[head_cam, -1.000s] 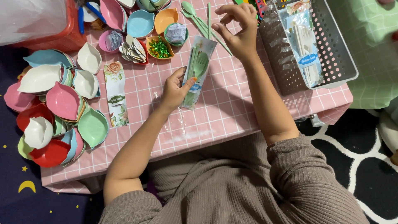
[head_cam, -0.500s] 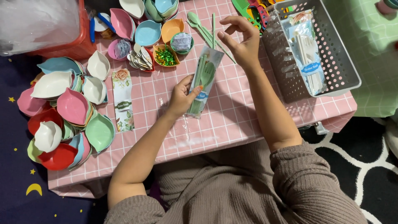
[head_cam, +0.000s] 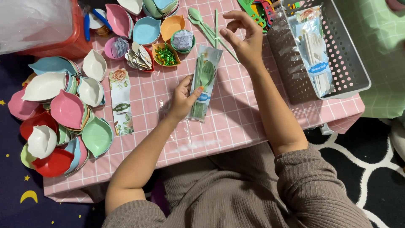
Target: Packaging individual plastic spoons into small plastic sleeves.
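Bowls [head_cam: 63, 112] crowd left, basket [head_cam: 337, 50] blocks right.

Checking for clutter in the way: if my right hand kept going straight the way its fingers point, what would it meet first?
Probably the loose green cutlery lying on the pink checked table; the right hand points up-left toward it. The hand's height is unclear, so it might pass above.

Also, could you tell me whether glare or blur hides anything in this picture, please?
Head view: even light, mostly sharp; glare on the clear sleeve under the left hand and on the basket's wrapped pack; the raised right hand is slightly soft.
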